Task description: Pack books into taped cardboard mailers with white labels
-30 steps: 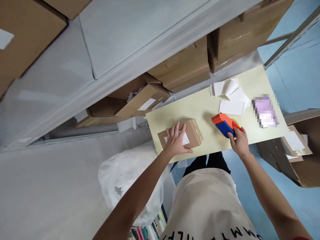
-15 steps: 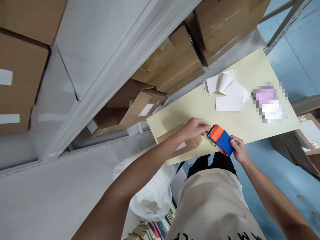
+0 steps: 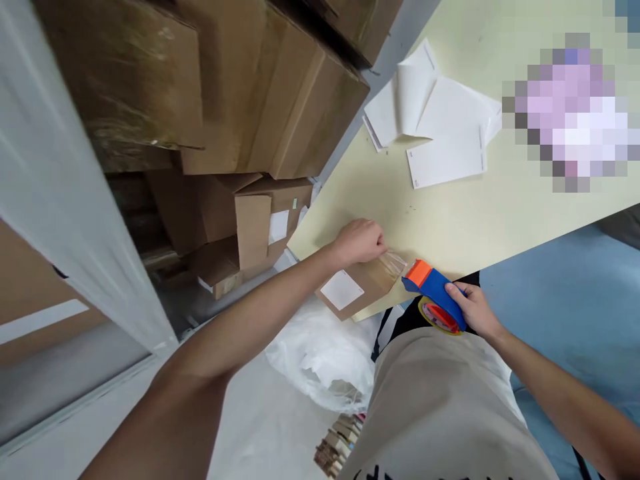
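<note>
A small cardboard box point(image 3: 356, 288) with a white label lies at the near edge of the pale yellow table point(image 3: 480, 213). My left hand point(image 3: 359, 241) is closed in a pinch on the end of a clear tape strip point(image 3: 394, 261) over the box. That strip runs to a blue and orange tape dispenser point(image 3: 434, 295). My right hand point(image 3: 473, 310) grips the dispenser's handle just off the table's edge, to the right of the box.
White paper sheets point(image 3: 430, 127) lie spread on the table farther back. Large cardboard boxes point(image 3: 240, 100) are stacked on grey shelving at the left. A white plastic bag point(image 3: 325, 353) sits on the floor below the table, with books point(image 3: 340, 443) beside it.
My left hand left the box top and pinched the tape end. My right hand lifted the dispenser from the table and pulled it toward me, drawing tape out. The camera moved closer.
</note>
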Tool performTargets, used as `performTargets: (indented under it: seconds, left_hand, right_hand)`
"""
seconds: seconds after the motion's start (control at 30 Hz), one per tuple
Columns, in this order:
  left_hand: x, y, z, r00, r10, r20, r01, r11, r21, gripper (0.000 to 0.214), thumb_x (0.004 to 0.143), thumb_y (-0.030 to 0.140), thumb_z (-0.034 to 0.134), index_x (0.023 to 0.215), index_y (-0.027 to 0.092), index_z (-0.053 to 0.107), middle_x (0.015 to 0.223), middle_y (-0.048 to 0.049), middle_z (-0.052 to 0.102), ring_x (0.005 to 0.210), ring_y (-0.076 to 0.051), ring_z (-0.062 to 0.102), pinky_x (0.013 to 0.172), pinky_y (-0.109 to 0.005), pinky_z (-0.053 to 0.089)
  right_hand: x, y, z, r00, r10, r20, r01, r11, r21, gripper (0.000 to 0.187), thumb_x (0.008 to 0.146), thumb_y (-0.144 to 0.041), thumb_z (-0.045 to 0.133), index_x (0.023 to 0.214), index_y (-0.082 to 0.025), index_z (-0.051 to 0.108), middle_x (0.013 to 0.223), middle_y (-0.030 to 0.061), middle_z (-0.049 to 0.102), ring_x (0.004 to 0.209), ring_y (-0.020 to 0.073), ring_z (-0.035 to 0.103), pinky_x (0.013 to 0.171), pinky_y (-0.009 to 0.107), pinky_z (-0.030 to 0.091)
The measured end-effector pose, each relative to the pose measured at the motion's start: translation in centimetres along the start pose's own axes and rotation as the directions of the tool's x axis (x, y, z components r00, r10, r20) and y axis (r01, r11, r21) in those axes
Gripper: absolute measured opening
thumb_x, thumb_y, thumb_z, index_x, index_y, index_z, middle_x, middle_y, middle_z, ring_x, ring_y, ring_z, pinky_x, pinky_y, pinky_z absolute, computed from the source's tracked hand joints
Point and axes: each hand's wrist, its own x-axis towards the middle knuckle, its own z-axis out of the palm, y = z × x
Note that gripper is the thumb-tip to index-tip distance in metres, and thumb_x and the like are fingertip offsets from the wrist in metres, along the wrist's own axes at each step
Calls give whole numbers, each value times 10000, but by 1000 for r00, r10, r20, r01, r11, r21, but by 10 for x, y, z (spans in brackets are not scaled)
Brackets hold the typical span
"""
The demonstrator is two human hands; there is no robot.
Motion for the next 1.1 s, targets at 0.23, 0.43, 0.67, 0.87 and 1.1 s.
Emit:
performTargets:
  seconds: [0.23,0.43,0.67,0.87,1.1]
  left_hand:
    - [2,14,25,999,6,52,-23,943,333,242,801,175,507,806,131,746,826,-168,706,809,-314,665,597,-345,444]
    - [-5,20,35,993,56,107,-94,911,400,269,769,2,489,729,123,726,789,-156,690,864,-283,638,619,-316,434]
    - [-21,21,42,1000,2,-4,-1,937,350,270,820,37,473,908,117,716,819,-156,681,942,-287,608,656,-326,420]
    - [-24,4,48,974,-80,-212,145,940,310,636,865,278,523,1464,141,359,1193,-204,642,1100,-335,584,832,-439,431]
    - [-48,-36,60,919,393,-36,-371,890,264,698,813,516,594,1425,220,437,1496,-126,426,1375,-326,373,1092,-486,273]
  right_hand:
    - [9,18,19,996,70,56,-72,997,21,607,677,-773,565,606,-171,603,511,-4,563,453,117,449,446,252,344]
    - [12,24,25,994,92,57,-91,996,-21,618,675,-780,553,605,-167,595,533,0,555,491,122,454,481,260,355]
    - [13,21,33,998,48,34,-47,998,-33,606,703,-767,538,593,-172,571,527,-3,529,496,122,441,481,263,346]
    - [13,19,38,999,15,38,-13,999,-52,595,719,-756,534,601,-175,579,520,-8,520,481,115,420,467,261,337]
    - [13,25,40,996,52,66,-50,998,-38,611,689,-778,548,590,-176,589,514,3,558,477,127,456,465,264,352]
